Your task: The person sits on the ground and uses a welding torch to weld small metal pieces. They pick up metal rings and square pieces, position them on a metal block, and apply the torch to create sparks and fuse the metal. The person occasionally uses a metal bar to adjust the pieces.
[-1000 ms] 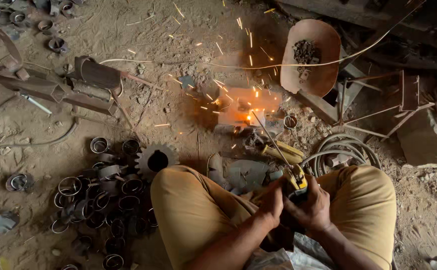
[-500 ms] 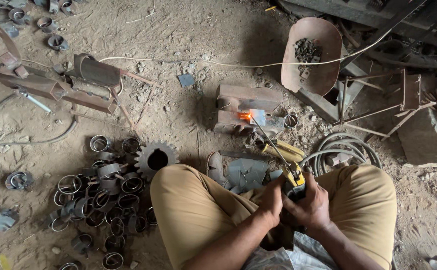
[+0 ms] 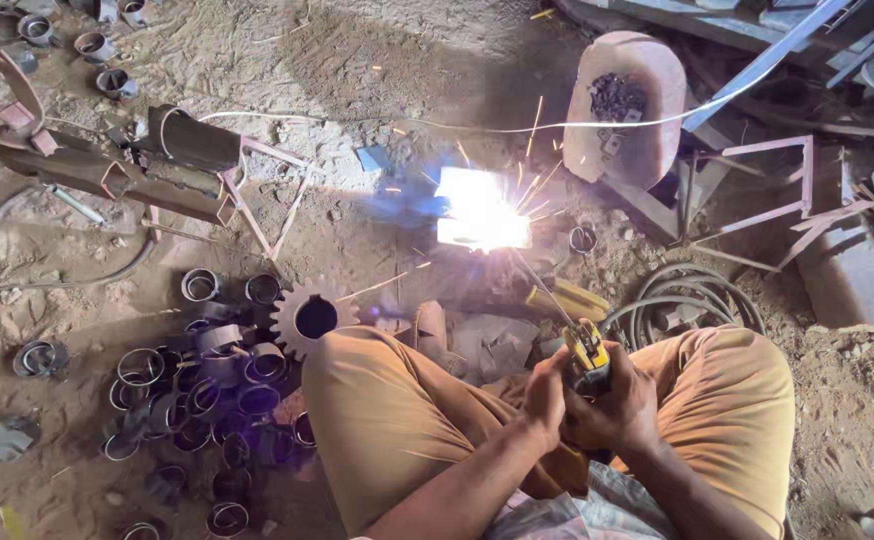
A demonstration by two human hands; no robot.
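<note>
I squat on a dirt floor with both hands wrapped round a yellow welding electrode holder [image 3: 587, 357]. My left hand [image 3: 545, 400] grips it from the left, my right hand [image 3: 619, 410] from the right. A thin rod [image 3: 547, 293] runs from the holder up to a metal block, whose surface is lost in a bright white arc glare [image 3: 482, 210] throwing sparks. My knees in tan trousers [image 3: 387, 420] frame the hands.
A pile of short metal rings [image 3: 197, 400] and a toothed gear [image 3: 312, 318] lie at my left knee. A coiled cable [image 3: 687, 300] lies to the right. A pink pan of scrap [image 3: 627, 100] stands behind the block. Rusty frames [image 3: 157, 160] lie at the left.
The arc, only a small orange glow half a second ago, has flared into a bright white flash with sparks. My hands and the holder have stayed in place.
</note>
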